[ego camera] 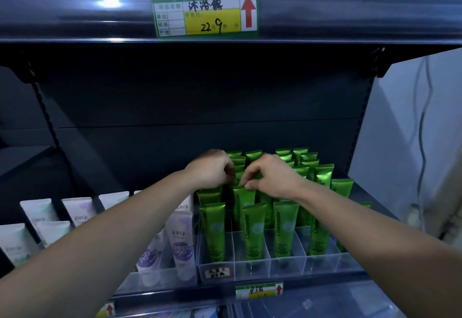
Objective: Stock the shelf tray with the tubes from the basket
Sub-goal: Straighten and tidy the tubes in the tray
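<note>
A clear plastic shelf tray point(322, 261) with lane dividers holds several upright green Chamomile tubes point(285, 230) in rows. My left hand point(211, 171) and my right hand point(271, 176) meet over the second lane from the left. Both pinch the flat top edge of one green tube point(243, 205) standing there. The fingertips hide that tube's crimped end. The basket is not in view.
White and purple tubes point(181, 245) stand in a neighbouring tray to the left. An upper shelf edge carries a green and yellow price label point(205, 13). A smaller price label point(258, 291) sits on the shelf's front rail below the green tubes.
</note>
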### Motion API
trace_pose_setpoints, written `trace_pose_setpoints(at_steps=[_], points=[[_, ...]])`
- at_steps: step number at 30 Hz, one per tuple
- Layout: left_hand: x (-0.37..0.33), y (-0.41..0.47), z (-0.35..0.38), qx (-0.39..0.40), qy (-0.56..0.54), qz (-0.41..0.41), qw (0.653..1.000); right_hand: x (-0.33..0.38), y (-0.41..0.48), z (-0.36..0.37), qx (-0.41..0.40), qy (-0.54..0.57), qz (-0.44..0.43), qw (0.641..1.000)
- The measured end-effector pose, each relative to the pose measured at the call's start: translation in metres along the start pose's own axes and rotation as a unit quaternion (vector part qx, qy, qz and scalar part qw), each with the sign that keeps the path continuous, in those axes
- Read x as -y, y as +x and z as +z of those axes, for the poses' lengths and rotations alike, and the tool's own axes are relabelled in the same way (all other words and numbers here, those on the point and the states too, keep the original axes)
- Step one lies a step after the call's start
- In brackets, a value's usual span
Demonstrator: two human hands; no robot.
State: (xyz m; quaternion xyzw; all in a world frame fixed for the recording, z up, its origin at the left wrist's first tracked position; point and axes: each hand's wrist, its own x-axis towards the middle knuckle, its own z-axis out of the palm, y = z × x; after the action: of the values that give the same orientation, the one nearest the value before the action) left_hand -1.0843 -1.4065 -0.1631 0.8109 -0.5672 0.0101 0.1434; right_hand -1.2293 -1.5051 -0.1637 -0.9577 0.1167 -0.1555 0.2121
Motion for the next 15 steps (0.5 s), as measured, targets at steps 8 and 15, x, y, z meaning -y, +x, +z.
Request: trace_pose_setpoints(at_steps=[8, 15], points=[[-0.0011, -0.0036, -0.0021, 0.000, 0.002, -0.005, 1.000, 0.0020, -0.0009, 0.0023, -0.004, 0.003, -0.002, 1.000], [-0.0024, -0.0073, -0.0024, 0.001, -0.013, -0.010, 1.000, 0.0033, -0.0027, 0.0008, -0.002, 0.015, 0.017, 1.000]])
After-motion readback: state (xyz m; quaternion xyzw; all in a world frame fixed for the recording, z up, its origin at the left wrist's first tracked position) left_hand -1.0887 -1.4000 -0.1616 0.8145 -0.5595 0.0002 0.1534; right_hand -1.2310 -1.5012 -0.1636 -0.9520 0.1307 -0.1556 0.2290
